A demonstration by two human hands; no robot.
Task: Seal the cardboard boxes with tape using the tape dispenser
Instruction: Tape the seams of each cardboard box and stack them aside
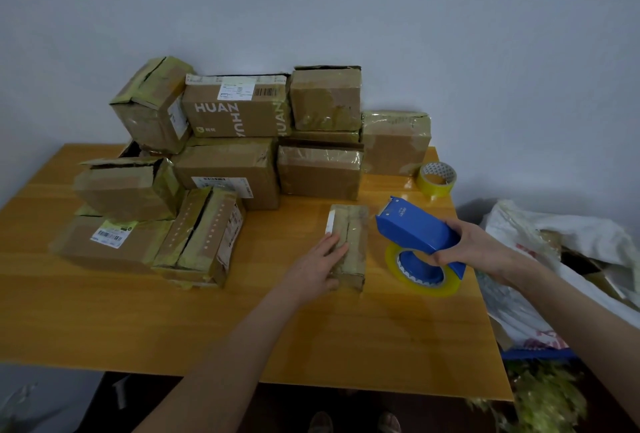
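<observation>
Now, left hand (320,264), fingers (335,245) flat on small taped box (354,224), right hand (476,249), fingers (441,257) gripping blue tape dispenser (414,226)

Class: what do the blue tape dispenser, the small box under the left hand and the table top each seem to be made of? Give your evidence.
The tape dispenser: probably moulded plastic; even blue colour, smooth shell. The small box: brown cardboard, mostly wrapped in glossy yellowish tape. The table top: wood or wood-look laminate, glossy; grain lines and soft reflections show.
</observation>
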